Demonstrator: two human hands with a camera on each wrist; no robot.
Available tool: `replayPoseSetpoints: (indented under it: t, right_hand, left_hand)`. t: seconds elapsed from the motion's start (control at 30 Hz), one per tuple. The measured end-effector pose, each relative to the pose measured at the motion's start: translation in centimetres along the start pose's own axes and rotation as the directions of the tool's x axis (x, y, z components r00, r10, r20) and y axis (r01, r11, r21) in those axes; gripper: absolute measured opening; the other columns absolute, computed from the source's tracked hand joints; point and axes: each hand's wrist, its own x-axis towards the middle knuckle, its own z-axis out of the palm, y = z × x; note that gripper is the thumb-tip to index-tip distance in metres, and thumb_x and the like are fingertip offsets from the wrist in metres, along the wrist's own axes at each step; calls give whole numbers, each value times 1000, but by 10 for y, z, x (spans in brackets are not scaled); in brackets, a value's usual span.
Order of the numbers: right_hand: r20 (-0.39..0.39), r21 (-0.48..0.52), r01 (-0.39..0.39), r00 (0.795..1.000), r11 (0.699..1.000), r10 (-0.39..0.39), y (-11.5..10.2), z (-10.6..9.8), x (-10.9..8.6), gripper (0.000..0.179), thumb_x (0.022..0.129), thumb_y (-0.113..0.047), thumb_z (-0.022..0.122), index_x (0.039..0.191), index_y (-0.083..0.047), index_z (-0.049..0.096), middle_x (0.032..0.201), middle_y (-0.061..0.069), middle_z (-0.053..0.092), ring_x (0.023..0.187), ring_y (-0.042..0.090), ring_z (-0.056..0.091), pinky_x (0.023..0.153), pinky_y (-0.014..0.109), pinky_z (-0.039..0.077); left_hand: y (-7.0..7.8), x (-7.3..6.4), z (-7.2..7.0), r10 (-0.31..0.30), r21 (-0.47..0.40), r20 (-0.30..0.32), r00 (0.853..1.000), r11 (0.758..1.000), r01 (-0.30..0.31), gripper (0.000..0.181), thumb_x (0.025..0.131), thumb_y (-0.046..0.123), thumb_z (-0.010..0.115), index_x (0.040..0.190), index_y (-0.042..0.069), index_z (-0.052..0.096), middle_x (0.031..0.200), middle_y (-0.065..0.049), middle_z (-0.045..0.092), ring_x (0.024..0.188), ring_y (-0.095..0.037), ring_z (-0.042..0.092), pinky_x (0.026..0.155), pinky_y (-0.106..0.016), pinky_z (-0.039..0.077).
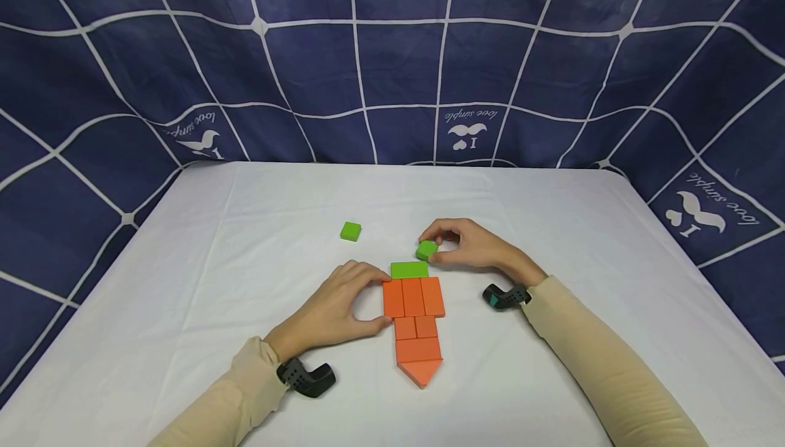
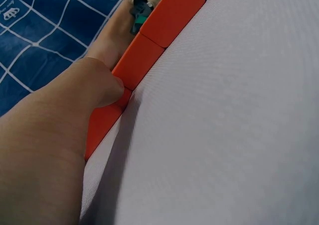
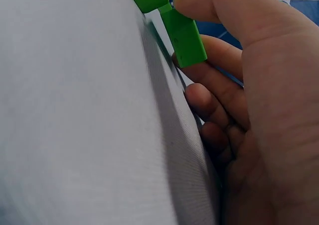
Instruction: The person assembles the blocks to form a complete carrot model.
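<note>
Flat orange blocks (image 1: 413, 298) lie in an arrow-like figure, a row of three upright pieces over smaller ones and a pointed piece (image 1: 422, 371) at the near end. A green rectangular block (image 1: 409, 270) lies along the row's far edge. My left hand (image 1: 334, 304) holds the leftmost upright orange block by its two ends, index finger at the far corner, thumb (image 2: 107, 88) at the near one. Thumb and index finger of my right hand (image 1: 469, 246) pinch a small green square block (image 3: 183, 37), tilted just beyond the rectangular one's right end.
Another green square block (image 1: 350, 232) lies farther back on the white table cloth (image 1: 276, 208), left of the figure. Navy checked fabric (image 1: 392, 65) hangs behind and at both sides of the table. Each wrist wears a black camera band (image 1: 306, 377).
</note>
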Motion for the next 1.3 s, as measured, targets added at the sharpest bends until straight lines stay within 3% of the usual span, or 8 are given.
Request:
replayPoseSetpoints:
  t: [0.73, 1.3]
  right_hand:
    - [62, 12, 30, 998, 999, -30, 3, -1, -1, 34, 85, -19, 82, 116, -25, 70, 112, -6, 65, 104, 17, 55, 98, 36, 44]
    - [87, -11, 24, 996, 1000, -23, -1, -2, -1, 41, 86, -26, 83, 124, -26, 68, 118, -8, 65, 108, 16, 54, 99, 37, 43]
  left_hand:
    - [0, 1, 1, 15, 3, -7, 1000, 1000, -15, 55, 83, 45, 82, 129, 24, 62, 124, 15, 61, 118, -6, 50, 103, -39, 45]
    - [-1, 1, 2, 13, 2, -4, 1000, 1000, -13, 55, 83, 46, 81, 130, 24, 62, 125, 15, 61, 118, -6, 50, 104, -40, 45]
